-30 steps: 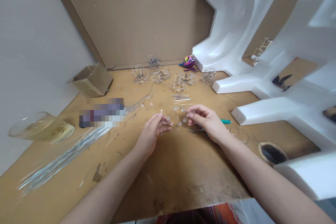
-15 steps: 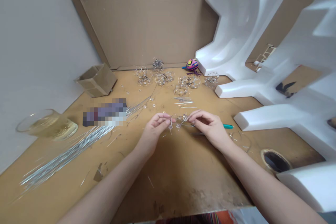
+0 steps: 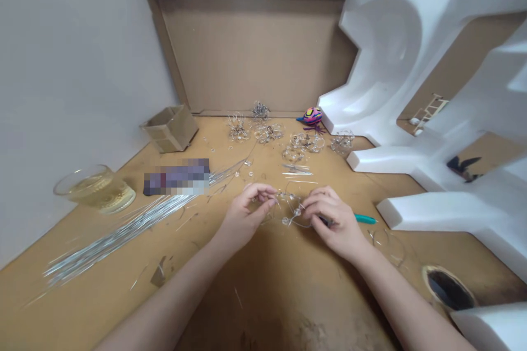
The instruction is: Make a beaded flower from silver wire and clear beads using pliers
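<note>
My left hand (image 3: 244, 216) and my right hand (image 3: 334, 221) meet over the middle of the brown table (image 3: 263, 296), each pinching one end of a thin wire piece strung with clear beads (image 3: 289, 210). Fingers of both hands are curled closed on the wire. A teal-handled tool (image 3: 362, 219) lies just right of my right hand, partly hidden under it. Loose clear beads (image 3: 247, 167) lie on the table beyond my hands.
A bundle of long silver wires (image 3: 119, 233) runs across the left. A glass bowl of beads (image 3: 95, 188) and a small cardboard box (image 3: 169, 128) stand left. Finished wire-and-bead shapes (image 3: 267, 131) and a colourful toy (image 3: 312, 116) sit at the back. White foam blocks (image 3: 415, 120) fill the right; a hole (image 3: 449, 289) is in the table.
The camera has tilted up and shifted, so everything sits lower in view. My hands have drawn closer together and the wire piece between them has bent into a tighter shape.
</note>
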